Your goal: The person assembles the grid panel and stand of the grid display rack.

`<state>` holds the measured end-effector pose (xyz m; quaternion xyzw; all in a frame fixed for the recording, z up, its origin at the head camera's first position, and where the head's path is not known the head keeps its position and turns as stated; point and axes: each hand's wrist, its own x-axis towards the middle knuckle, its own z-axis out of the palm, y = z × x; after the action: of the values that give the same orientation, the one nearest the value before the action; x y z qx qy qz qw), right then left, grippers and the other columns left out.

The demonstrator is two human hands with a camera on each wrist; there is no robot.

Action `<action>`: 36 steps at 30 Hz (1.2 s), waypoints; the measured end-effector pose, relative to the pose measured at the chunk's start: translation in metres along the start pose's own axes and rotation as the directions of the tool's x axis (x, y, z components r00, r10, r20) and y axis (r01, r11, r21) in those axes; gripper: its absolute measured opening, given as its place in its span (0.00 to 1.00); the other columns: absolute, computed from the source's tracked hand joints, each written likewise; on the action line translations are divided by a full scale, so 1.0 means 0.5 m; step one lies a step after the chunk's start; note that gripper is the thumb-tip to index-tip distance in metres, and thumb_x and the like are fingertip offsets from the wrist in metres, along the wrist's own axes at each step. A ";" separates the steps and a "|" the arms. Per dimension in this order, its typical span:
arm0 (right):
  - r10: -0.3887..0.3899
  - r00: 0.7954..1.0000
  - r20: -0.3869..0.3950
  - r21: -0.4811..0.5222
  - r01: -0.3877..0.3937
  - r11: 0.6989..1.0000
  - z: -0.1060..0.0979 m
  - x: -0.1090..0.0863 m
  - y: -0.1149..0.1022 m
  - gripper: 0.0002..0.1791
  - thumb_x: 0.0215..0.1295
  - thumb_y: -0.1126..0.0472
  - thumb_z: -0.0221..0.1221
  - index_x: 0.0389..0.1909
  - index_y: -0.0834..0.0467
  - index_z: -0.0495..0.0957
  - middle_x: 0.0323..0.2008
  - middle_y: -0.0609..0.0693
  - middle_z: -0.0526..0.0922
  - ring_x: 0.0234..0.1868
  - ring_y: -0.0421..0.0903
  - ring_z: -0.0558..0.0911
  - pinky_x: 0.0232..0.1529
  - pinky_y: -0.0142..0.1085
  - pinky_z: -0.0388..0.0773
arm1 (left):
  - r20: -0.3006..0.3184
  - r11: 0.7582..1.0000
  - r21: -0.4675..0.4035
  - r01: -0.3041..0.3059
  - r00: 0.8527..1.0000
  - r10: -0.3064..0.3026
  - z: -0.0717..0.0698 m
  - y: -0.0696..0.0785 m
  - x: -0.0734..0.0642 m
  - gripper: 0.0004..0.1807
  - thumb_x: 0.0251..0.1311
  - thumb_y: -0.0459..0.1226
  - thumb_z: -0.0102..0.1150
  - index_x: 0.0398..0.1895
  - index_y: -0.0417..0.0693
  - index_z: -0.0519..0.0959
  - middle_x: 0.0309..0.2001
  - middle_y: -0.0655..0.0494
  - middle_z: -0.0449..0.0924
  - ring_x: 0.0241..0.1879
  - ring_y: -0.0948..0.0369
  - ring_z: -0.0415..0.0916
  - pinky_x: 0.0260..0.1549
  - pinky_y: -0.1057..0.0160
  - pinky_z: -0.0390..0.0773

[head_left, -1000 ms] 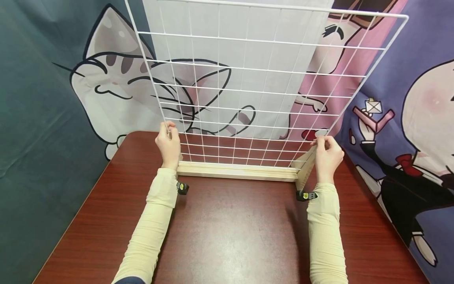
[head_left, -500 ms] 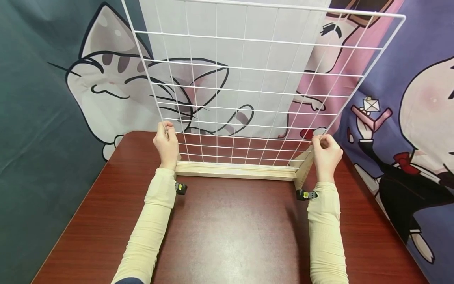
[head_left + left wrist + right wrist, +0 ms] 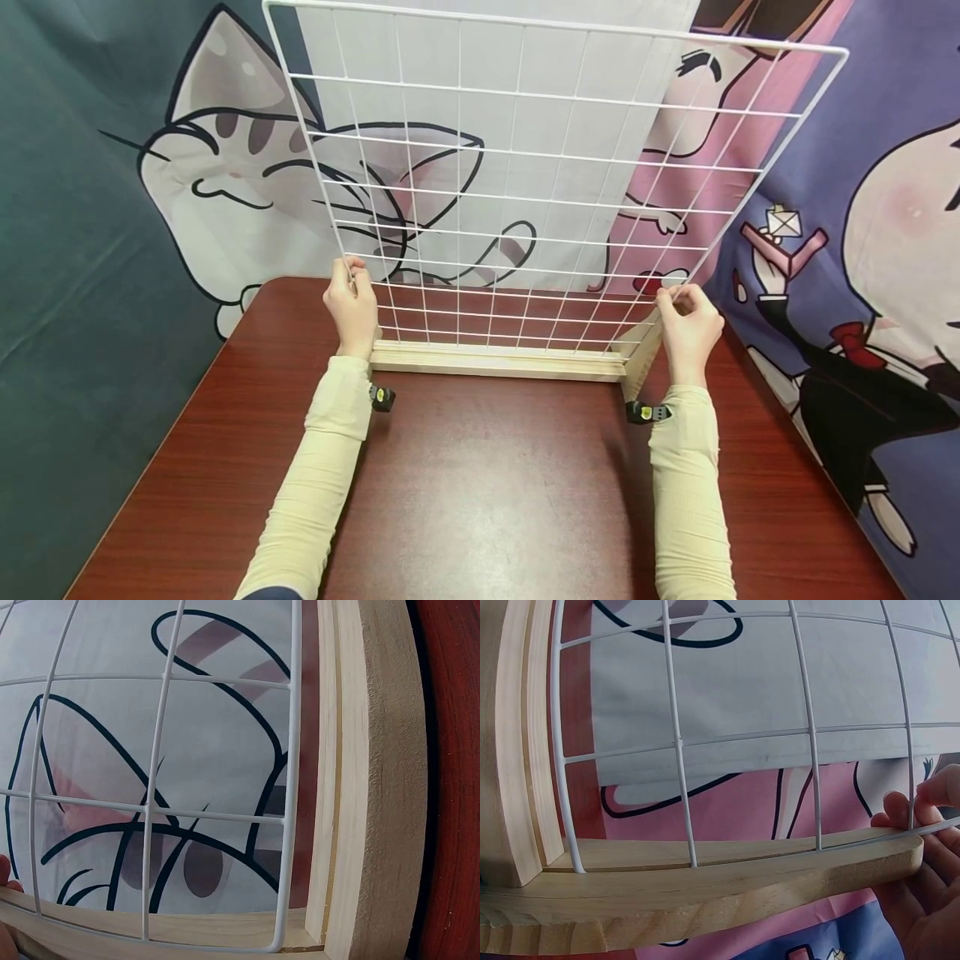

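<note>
A white wire grid panel (image 3: 491, 175) stands over a pale wooden base bar (image 3: 498, 361) that has a lengthwise groove. A wooden side piece (image 3: 642, 354) joins the bar at the right; in the right wrist view the panel's side wire runs along that side board (image 3: 780, 874). Some space separates the panel's bottom wire from the grooved bar (image 3: 337, 772) in the left wrist view. My left hand (image 3: 352, 308) pinches the panel's left side wire, and my right hand (image 3: 690, 329) pinches the right one, beside the side board's rounded end. The left wrist view shows only fingertips.
The base stands on a reddish-brown table (image 3: 495, 475). Behind it hangs a cloth backdrop (image 3: 225, 192) with cartoon cats and figures, close to the table's back and right edges. Small black devices (image 3: 382, 398) sit at both wrists.
The grid panel's top edge has dropped a little in the head view, and its upper left corner has come into sight. Both hands have stayed nearly in place, still holding the side wires.
</note>
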<state>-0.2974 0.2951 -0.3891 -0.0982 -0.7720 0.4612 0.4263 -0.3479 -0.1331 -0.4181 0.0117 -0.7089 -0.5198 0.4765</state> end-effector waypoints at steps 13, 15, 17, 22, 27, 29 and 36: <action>0.010 1.000 -0.014 -0.011 -0.010 1.000 0.002 -0.002 -0.003 0.07 0.57 0.62 0.62 0.24 0.58 0.75 0.17 0.15 0.71 0.22 0.16 0.71 0.32 0.16 0.66 | -0.001 1.000 -0.009 0.005 1.000 -0.005 0.001 0.001 0.001 0.09 0.59 0.28 0.43 0.34 0.34 0.75 0.27 0.45 0.77 0.21 0.72 0.61 0.23 0.75 0.60; 0.010 1.000 -0.015 -0.019 -0.010 1.000 0.003 -0.002 -0.002 0.07 0.58 0.61 0.61 0.25 0.60 0.76 0.17 0.15 0.71 0.22 0.16 0.71 0.33 0.16 0.66 | 0.002 1.000 -0.021 0.019 1.000 -0.019 0.001 0.004 0.001 0.10 0.58 0.27 0.42 0.35 0.33 0.75 0.26 0.45 0.77 0.22 0.70 0.65 0.24 0.75 0.61; 0.008 1.000 -0.018 -0.027 -0.009 1.000 0.003 -0.003 -0.002 0.07 0.58 0.61 0.61 0.27 0.61 0.77 0.17 0.15 0.71 0.22 0.16 0.71 0.33 0.16 0.66 | 0.008 0.998 -0.044 0.036 0.999 -0.036 0.000 0.006 0.002 0.11 0.57 0.26 0.41 0.35 0.31 0.75 0.26 0.45 0.77 0.24 0.63 0.70 0.26 0.76 0.63; 0.004 1.000 -0.019 -0.012 -0.004 1.000 0.004 -0.008 -0.003 0.09 0.59 0.61 0.60 0.28 0.64 0.77 0.18 0.15 0.71 0.22 0.17 0.72 0.31 0.17 0.66 | 0.031 0.995 -0.089 0.051 0.998 -0.048 -0.001 0.004 0.002 0.11 0.56 0.23 0.39 0.34 0.28 0.73 0.26 0.42 0.77 0.27 0.63 0.72 0.30 0.76 0.65; 0.009 0.999 -0.031 0.009 -0.008 1.000 0.009 -0.010 -0.005 0.10 0.61 0.61 0.59 0.22 0.58 0.74 0.20 0.16 0.75 0.23 0.17 0.74 0.28 0.18 0.65 | 0.035 0.996 -0.085 0.028 0.999 -0.025 -0.002 0.003 0.003 0.09 0.56 0.22 0.39 0.30 0.30 0.72 0.31 0.39 0.78 0.30 0.68 0.70 0.33 0.75 0.65; 0.007 0.999 -0.036 0.011 -0.006 1.000 0.010 -0.008 -0.005 0.11 0.61 0.60 0.59 0.20 0.53 0.73 0.20 0.16 0.75 0.23 0.16 0.74 0.28 0.18 0.64 | 0.036 0.996 -0.083 0.034 0.999 -0.031 -0.001 0.003 0.005 0.08 0.56 0.22 0.38 0.29 0.32 0.71 0.32 0.40 0.78 0.32 0.62 0.72 0.34 0.74 0.65; 0.010 0.999 -0.036 0.001 -0.010 1.000 0.009 -0.011 -0.004 0.09 0.62 0.61 0.56 0.23 0.58 0.75 0.17 0.14 0.72 0.21 0.17 0.73 0.30 0.19 0.62 | 0.050 0.995 -0.091 0.037 0.998 -0.032 0.000 -0.003 0.004 0.08 0.55 0.21 0.37 0.28 0.32 0.70 0.37 0.36 0.79 0.38 0.51 0.75 0.38 0.74 0.67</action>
<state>-0.2970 0.2881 -0.3916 -0.1100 -0.7637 0.4617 0.4377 -0.3495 -0.1348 -0.4180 -0.0106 -0.6953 -0.5601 0.4501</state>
